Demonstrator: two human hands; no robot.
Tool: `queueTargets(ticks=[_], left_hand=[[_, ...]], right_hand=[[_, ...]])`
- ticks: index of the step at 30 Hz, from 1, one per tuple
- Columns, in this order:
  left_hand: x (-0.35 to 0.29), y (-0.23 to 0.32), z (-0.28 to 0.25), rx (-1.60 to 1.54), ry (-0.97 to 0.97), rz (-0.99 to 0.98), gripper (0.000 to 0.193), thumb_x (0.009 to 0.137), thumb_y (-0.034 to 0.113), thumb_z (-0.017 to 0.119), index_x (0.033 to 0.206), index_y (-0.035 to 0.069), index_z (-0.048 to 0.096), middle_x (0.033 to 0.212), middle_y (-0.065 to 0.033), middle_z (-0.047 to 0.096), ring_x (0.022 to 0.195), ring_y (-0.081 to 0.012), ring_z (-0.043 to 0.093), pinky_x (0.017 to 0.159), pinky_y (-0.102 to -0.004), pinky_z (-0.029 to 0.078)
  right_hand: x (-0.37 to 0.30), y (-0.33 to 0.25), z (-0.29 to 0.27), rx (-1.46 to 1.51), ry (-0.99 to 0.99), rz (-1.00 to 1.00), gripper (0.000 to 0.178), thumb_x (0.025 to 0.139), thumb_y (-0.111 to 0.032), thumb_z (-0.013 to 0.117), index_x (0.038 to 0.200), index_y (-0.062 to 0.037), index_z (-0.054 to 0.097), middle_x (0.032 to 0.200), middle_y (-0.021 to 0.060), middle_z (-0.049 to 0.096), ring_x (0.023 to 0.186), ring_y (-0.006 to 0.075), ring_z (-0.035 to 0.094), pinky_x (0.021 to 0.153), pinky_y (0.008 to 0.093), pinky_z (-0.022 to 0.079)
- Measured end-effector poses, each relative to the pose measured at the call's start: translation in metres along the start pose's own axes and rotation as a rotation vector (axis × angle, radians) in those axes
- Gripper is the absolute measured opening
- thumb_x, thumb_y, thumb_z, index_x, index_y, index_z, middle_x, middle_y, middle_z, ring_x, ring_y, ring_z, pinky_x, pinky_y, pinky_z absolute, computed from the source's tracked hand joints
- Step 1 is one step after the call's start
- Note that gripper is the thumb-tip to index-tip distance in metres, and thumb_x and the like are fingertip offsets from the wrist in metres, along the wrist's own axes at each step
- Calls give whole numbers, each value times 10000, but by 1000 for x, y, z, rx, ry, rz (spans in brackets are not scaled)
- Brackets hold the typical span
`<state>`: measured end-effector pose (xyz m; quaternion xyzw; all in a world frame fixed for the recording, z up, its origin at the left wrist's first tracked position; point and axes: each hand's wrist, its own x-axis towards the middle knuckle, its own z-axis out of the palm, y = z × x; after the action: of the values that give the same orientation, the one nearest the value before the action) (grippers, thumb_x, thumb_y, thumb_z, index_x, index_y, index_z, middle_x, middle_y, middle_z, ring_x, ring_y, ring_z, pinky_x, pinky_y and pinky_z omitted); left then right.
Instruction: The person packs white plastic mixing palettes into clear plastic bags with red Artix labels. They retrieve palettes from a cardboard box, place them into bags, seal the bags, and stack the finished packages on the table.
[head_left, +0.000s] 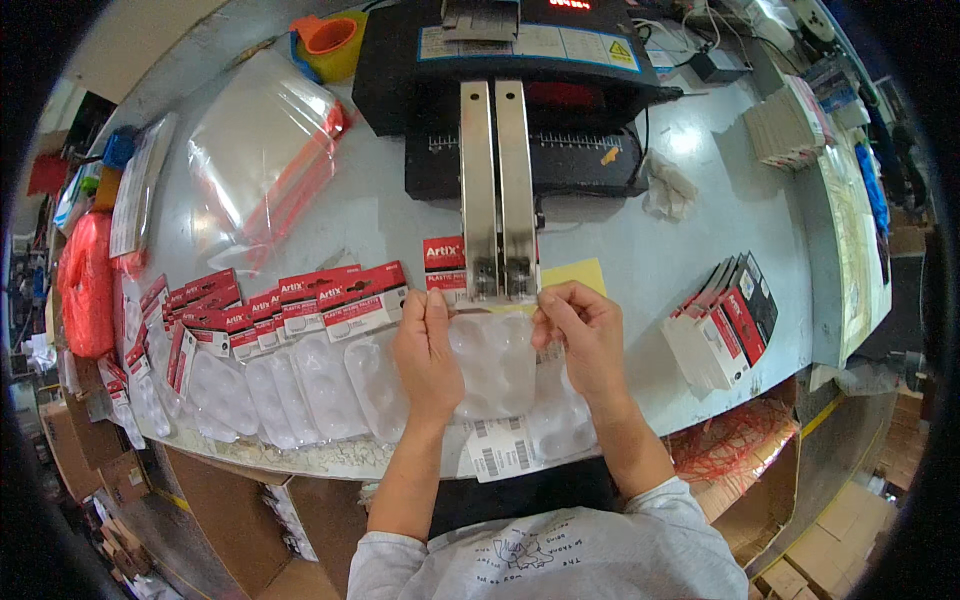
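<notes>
Below the machine's steel bars, the left hand and right hand pinch a bagged tray by its upper corners.

The left hand has thumb and fingers closed on the 10 o'clock corner, the right hand likewise at 2 o'clock. From the tray, the machine stands at 12 o'clock on the table, its bars ending near the bag's top edge. A yellow sheet lies at 1 o'clock; a red-topped card shows at 11. Other bagged trays overlap at 9, a card stack sits at 3, and a label sheet lies at 6.
</notes>
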<state>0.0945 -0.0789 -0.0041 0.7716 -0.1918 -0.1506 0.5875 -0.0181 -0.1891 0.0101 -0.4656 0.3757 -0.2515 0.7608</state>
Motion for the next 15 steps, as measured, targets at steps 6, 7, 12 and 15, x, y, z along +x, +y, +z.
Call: queueTargets(ticks=[6,7,12,15], left_hand=[[10,16,-64,273,151,-103,221,928,216,512,938,2,565,825,-109,564,841,-196,559,777,-330,454],[12,23,-80,416,312,-111,246,900,235,559,981,4,578,933,-129,589,968,-244,567,852,-372,441],[-43,26,-44,776,22,335,406,756,333,703,979,19,575,1222,-163,447,1212,-362,355,983,-449,298],[-74,2,14,715,-194,202,258,753,183,701,909,49,546,1174,-175,482,1155,-332,404,963,-426,319]], right_hand=[[-29,-77,-62,-995,255,-525,492,734,-125,703,1185,-17,540,1125,119,560,999,211,567,821,326,464],[-38,-93,-87,-944,415,-390,685,666,-195,778,1268,-43,489,1292,130,491,1165,240,509,914,370,428],[-43,-96,-166,-1571,268,-479,1062,492,-416,838,1380,-79,364,1445,94,351,1328,283,329,1046,447,203],[-39,-91,-173,-1495,310,-415,1089,463,-445,841,1376,-79,372,1425,91,385,1323,256,345,1030,424,226]])
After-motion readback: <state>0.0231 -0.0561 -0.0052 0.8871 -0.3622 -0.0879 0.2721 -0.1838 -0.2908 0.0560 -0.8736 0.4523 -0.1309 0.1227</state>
